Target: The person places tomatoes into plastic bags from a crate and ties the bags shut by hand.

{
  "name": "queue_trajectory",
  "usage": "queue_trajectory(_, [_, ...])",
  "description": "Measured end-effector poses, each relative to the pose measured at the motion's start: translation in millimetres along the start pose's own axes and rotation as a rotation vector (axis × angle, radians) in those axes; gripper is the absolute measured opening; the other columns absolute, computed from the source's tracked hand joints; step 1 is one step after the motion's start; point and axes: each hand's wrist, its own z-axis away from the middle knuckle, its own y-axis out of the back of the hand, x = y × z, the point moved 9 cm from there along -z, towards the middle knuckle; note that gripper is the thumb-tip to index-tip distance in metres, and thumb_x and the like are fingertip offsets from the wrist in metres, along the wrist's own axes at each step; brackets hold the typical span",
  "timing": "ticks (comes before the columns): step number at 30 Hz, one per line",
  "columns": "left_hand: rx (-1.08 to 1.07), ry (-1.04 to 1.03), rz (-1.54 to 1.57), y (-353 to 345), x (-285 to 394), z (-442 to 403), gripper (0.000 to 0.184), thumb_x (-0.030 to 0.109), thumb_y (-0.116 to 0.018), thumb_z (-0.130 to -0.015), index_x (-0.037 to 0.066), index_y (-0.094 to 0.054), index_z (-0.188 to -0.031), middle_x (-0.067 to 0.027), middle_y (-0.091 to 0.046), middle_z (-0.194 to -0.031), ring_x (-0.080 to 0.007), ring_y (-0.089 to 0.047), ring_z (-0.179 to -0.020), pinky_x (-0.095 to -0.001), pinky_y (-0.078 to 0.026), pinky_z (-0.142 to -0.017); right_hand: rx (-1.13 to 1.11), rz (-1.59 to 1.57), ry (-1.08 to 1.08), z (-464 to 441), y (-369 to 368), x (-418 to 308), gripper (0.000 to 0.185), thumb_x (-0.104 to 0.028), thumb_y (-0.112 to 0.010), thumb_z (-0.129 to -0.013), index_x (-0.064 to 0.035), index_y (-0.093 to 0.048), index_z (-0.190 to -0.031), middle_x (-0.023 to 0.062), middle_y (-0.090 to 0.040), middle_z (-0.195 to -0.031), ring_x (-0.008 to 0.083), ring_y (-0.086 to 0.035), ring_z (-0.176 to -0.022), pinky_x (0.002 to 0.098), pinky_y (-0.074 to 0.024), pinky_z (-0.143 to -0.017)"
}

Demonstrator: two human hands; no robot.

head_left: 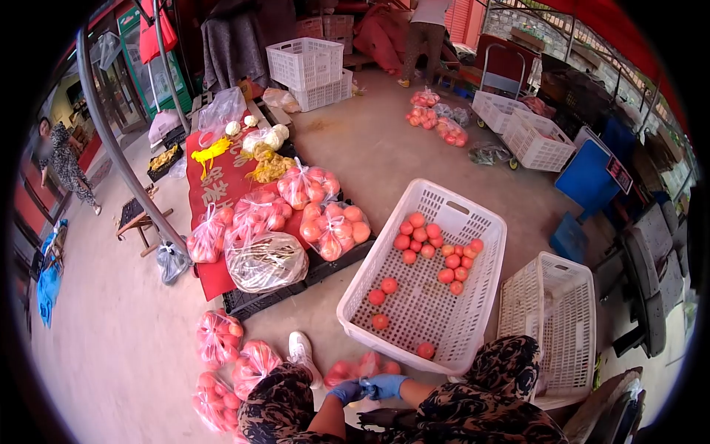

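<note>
My left hand point(345, 392) and my right hand point(385, 386), both in blue gloves, meet in front of my knees with fingers closed. They pinch the top of a clear plastic bag of tomatoes point(364, 365), though the exact grip is small and partly hidden. Just beyond my right hand stands a large white plastic crate point(347, 323) with loose pinkish-red tomatoes point(419, 235) scattered over its bottom. To the left on the ground sit filled tomato bags point(220, 338), near my white shoe point(299, 348).
A low stand with a red cloth point(214, 277) carries more bagged tomatoes point(335, 228) and cauliflower point(277, 135). An upright white crate point(547, 325) stands at right. Farther back are stacked crates point(305, 63), tomato bags point(423, 117) and a loaded cart point(534, 139). Two people point(425, 37) are in the background.
</note>
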Motion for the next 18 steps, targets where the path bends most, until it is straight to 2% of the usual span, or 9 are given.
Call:
queue_trajectory(2, [0.025,-0.032,-0.181,5.6,13.6,8.7,0.031,0.009,-0.051,-0.086,0.009,-0.055,-0.116,0.0011,-0.057,-0.099,-0.0067,-0.054,-0.077,-0.0195,-0.046,-0.065,0.041,-0.083,0.048,-4.7,10.9,-5.0,0.015,-0.032,-0.052,-0.090,-0.0169,-0.055,-0.090,-0.0029,-0.059,-0.073,0.0107,-0.057,-0.066,0.0247,-0.0459,-0.054])
queue_trajectory(3, [-0.055,-0.115,0.041,21.5,5.7,-18.4,0.028,0.017,-0.052,-0.088,0.013,-0.056,-0.115,0.0036,-0.059,-0.093,-0.0029,-0.052,-0.069,-0.0157,-0.042,-0.056,0.066,-0.170,0.092,-8.3,23.3,-4.6,0.016,-0.032,-0.051,-0.090,-0.0167,-0.055,-0.090,-0.0027,-0.059,-0.073,0.0110,-0.057,-0.066,0.0249,-0.0460,-0.054])
queue_trajectory(6, [0.051,-0.053,0.314,24.5,10.7,-6.5,0.018,0.026,-0.055,-0.087,0.013,-0.062,-0.098,0.0016,-0.059,-0.079,-0.0051,-0.050,-0.058,-0.0182,-0.038,-0.046,0.113,-0.333,0.221,11.6,20.6,-18.2,0.026,-0.040,-0.048,-0.090,-0.0152,-0.056,-0.091,-0.0010,-0.059,-0.076,0.0116,-0.056,-0.066,0.0256,-0.0465,-0.055])
queue_trajectory(8, [0.153,-0.099,-0.028,12.0,23.6,7.3,0.021,0.027,-0.057,-0.086,0.010,-0.061,-0.099,0.0004,-0.060,-0.081,-0.0071,-0.054,-0.062,-0.0202,-0.043,-0.048,0.071,-0.430,0.233,-13.4,37.9,-10.7,0.035,-0.047,-0.048,-0.088,-0.0138,-0.059,-0.090,0.0014,-0.062,-0.083,0.0099,-0.055,-0.066,0.0261,-0.0487,-0.059])
queue_trajectory(9, [0.202,-0.119,-0.202,7.8,27.6,12.3,0.023,0.027,-0.057,-0.085,0.009,-0.061,-0.099,-0.0002,-0.060,-0.082,-0.0081,-0.056,-0.064,-0.0212,-0.045,-0.049,0.156,-0.212,0.188,-9.2,36.2,-11.3,0.036,-0.048,-0.048,-0.088,-0.0134,-0.059,-0.089,0.0012,-0.062,-0.081,0.0097,-0.054,-0.065,0.0254,-0.0474,-0.057])
queue_trajectory(11, [0.204,-0.143,-0.313,12.6,24.2,3.2,0.024,0.025,-0.060,-0.083,0.007,-0.061,-0.099,-0.0023,-0.061,-0.085,-0.0115,-0.059,-0.069,-0.0250,-0.050,-0.055,0.313,0.225,0.101,7.9,23.9,-27.1,0.039,-0.050,-0.048,-0.088,-0.0125,-0.059,-0.085,0.0007,-0.060,-0.077,0.0091,-0.052,-0.063,0.0242,-0.0449,-0.054])
queue_trajectory(14, [0.142,-0.158,-0.510,31.7,15.0,-27.7,0.025,0.021,-0.063,-0.080,0.006,-0.061,-0.099,-0.0049,-0.062,-0.088,-0.0157,-0.061,-0.074,-0.0296,-0.054,-0.061,0.142,0.408,0.093,-19.0,26.3,-17.6,0.035,-0.047,-0.051,-0.086,-0.0131,-0.059,-0.084,-0.0021,-0.058,-0.071,0.0085,-0.051,-0.062,0.0226,-0.0415,-0.052])
queue_trajectory(17, [0.097,-0.205,-0.583,24.9,22.8,-24.8,0.026,0.018,-0.065,-0.078,0.004,-0.061,-0.099,-0.0060,-0.062,-0.088,-0.0168,-0.062,-0.076,-0.0318,-0.055,-0.063,-0.106,0.154,0.179,-29.9,6.7,-17.6,0.026,-0.040,-0.056,-0.084,-0.0142,-0.060,-0.082,-0.0044,-0.058,-0.071,0.0087,-0.050,-0.060,0.0229,-0.0419,-0.054])
queue_trajectory(18, [0.091,-0.228,-0.584,22.8,25.0,-23.4,0.027,0.018,-0.066,-0.077,0.003,-0.060,-0.099,-0.0062,-0.062,-0.087,-0.0167,-0.062,-0.077,-0.0321,-0.055,-0.063,-0.096,0.178,0.221,-32.2,8.1,-18.7,0.023,-0.037,-0.057,-0.083,-0.0146,-0.060,-0.082,-0.0045,-0.058,-0.070,0.0096,-0.050,-0.060,0.0234,-0.0422,-0.054])
